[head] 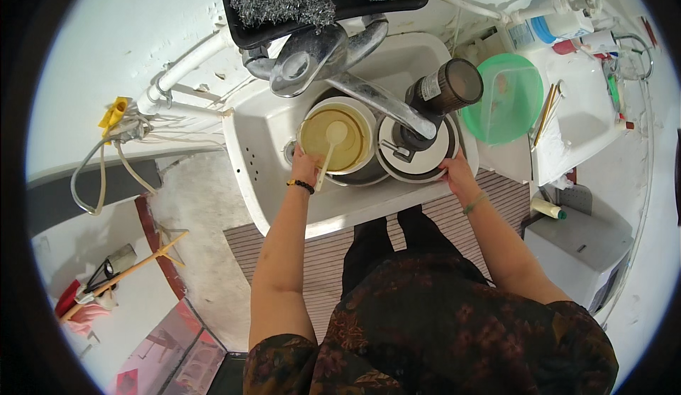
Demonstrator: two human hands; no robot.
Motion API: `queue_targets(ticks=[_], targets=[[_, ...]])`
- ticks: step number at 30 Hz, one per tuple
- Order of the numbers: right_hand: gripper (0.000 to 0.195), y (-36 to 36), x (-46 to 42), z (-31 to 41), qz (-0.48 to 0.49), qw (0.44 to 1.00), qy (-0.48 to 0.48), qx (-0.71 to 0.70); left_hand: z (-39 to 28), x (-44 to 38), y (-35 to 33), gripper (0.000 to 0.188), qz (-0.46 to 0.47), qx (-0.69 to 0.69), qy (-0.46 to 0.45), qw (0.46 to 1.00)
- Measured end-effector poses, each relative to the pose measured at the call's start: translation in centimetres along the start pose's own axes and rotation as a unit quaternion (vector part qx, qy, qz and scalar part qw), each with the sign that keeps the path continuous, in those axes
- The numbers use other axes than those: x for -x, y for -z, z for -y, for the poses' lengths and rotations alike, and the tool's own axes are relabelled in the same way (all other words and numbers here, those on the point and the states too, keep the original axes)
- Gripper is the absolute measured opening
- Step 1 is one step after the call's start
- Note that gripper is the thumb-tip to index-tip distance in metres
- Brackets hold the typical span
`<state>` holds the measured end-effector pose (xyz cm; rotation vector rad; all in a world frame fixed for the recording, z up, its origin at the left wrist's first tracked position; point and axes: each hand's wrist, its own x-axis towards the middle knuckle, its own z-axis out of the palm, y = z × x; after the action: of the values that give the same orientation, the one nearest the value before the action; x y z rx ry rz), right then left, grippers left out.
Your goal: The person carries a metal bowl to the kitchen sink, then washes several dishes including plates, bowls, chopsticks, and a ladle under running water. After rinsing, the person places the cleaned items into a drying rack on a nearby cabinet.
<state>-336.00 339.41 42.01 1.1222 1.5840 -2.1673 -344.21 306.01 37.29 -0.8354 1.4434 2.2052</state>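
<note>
Inside the white sink (330,214), my left hand (307,165) grips the rim of a round container (367,118) at its lower left. Yellowish liquid and a pale ladle (329,153) are in it. My right hand (458,174) holds the lower right rim of a round metal pot (391,169). A pale disc-shaped lid or plate (425,159) lies on that pot, with a dark cylindrical jug or bottle (420,137) on top. Another dark vessel (367,174) shows partly beneath the first container. The metal faucet's spout (383,102) reaches over them.
A black tray (330,17) with steel-wool scourers stands above the faucet. A green basin (511,123) is right of the sink, beside a second white basin (580,107) with chopsticks at its edge. A grey lidded bin (580,240) stands at lower right, a wooden pole (127,272) at lower left.
</note>
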Motion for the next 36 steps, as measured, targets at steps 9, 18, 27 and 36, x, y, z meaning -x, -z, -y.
queue_targets(ticks=[9, 18, 27, 36], targets=[[0.054, -0.8, -1.0, -1.3, -0.02, 1.0, -0.008, -0.003, -3.4, 0.9, 1.4, 0.052, 0.034, -0.022, -0.032, 0.999], [0.053, -3.5, -1.4, -1.9, 0.006, 0.998, -0.04, -0.057, -5.0, 2.0, 1.1, 0.049, 0.025, -0.001, -0.003, 1.0], [0.047, -8.0, -0.6, -3.5, -0.062, 0.995, -0.014, -0.078, -5.8, 3.0, -0.3, 0.05, 0.057, 0.001, 0.002, 0.998], [0.035, -10.2, -1.9, -6.7, -0.055, 0.98, -0.093, -0.167, -5.2, 3.4, -3.2, 0.057, 0.079, -0.034, 0.026, 0.996]])
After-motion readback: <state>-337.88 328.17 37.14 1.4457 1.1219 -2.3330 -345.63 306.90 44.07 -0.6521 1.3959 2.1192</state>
